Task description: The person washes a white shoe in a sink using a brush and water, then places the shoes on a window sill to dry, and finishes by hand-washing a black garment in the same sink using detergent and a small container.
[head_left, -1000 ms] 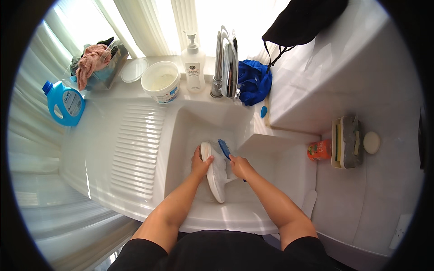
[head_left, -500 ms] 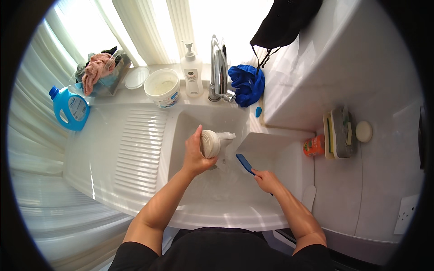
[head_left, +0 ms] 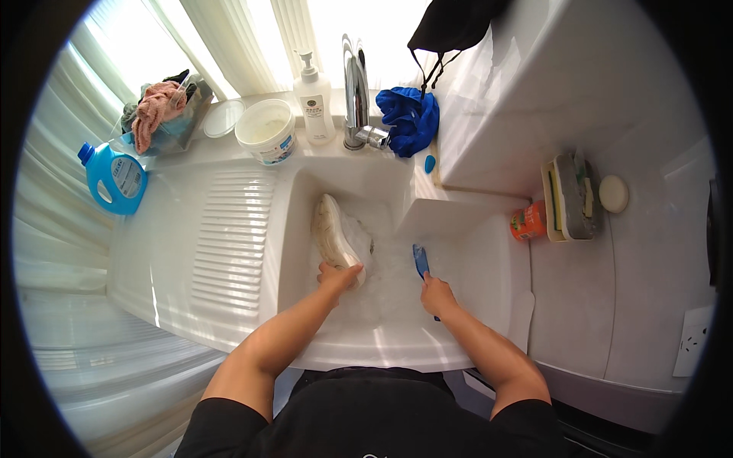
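Down in the white sink basin (head_left: 366,313), my left hand (head_left: 338,278) grips a white shoe (head_left: 336,233) by its near end. The shoe lies tilted along the left side of the basin, its long sole edge turned up toward me. To the right of it, my right hand (head_left: 439,294) is closed round the handle of a blue brush (head_left: 421,262). The brush points away from me over the basin, apart from the shoe. Its bristles cannot be made out.
A ribbed washboard (head_left: 233,244) adjoins the basin's left. Behind stand a blue detergent jug (head_left: 114,179), a white tub (head_left: 265,133), a pump bottle (head_left: 314,107), a chrome faucet (head_left: 356,95) and a blue cloth (head_left: 408,122). An orange can (head_left: 528,221) and sponge holder (head_left: 569,198) are right.
The shoe has been lowered into the basin and turned, so its length now runs away from me. The brush has swung more upright and shifted slightly. The whole view has shifted a little.
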Tool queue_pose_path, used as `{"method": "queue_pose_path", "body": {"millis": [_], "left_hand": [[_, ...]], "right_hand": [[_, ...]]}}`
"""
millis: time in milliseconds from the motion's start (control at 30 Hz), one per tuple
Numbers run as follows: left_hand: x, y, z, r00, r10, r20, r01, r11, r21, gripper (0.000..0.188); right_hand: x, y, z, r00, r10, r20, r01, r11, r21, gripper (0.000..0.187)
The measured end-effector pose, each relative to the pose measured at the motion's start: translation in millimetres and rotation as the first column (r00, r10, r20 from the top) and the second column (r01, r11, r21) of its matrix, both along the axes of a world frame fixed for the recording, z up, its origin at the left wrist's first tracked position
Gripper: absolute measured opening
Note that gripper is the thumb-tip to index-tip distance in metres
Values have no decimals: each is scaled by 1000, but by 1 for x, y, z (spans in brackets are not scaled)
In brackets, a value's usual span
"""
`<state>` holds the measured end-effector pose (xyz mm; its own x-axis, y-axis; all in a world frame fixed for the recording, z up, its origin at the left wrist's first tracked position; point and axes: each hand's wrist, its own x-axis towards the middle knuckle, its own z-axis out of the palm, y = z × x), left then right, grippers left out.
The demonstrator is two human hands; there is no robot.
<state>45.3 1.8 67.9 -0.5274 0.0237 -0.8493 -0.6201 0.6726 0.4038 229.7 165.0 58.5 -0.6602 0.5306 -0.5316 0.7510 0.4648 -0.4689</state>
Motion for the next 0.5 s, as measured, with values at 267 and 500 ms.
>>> {"method": "queue_pose_path", "body": {"millis": [267, 500], "left_hand": [[17, 7, -32, 952, 257, 166, -301, 885, 355, 91], [4, -8, -46, 919, 297, 259, -387, 806, 448, 60]], "right_hand": [[-48, -53, 29, 970, 119, -211, -136, 989, -63, 37], [-31, -68, 46, 901, 226, -370, -263, 963, -53, 39]]}}
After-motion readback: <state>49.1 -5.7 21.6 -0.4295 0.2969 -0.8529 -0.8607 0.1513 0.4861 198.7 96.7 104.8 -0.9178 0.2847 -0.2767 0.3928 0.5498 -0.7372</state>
